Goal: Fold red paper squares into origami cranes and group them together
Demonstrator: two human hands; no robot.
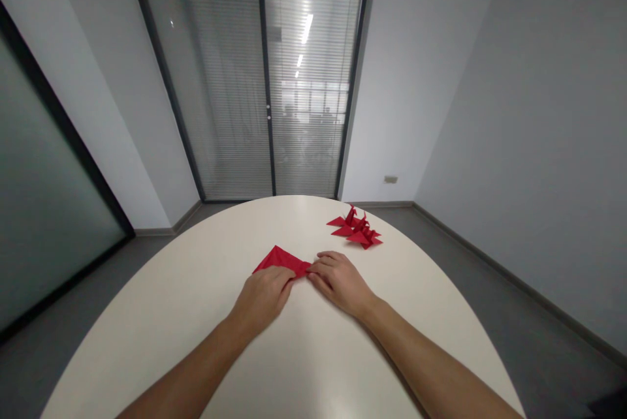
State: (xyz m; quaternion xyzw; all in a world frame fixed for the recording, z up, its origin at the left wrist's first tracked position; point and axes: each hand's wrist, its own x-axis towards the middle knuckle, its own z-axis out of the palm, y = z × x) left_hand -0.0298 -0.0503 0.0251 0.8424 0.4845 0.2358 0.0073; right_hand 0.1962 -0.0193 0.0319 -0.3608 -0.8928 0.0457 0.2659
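A partly folded sheet of red origami paper (278, 258) lies on the white table, its peak pointing away from me. My left hand (267, 290) rests over its near left part, thumb and fingers closed on the lower edge. At the paper's narrow right end, my right hand (339, 279) pinches the tip between thumb and fingers. The fingertips of both hands are partly hidden. Beyond my right hand, several folded red paper cranes (361, 231) stand close together.
The round white table (161, 314) has its curved far edge just past the cranes. Behind it are a glass door with blinds (313, 79), grey walls (529, 112) and a wall socket (390, 179). Dark floor (470, 262) surrounds the table.
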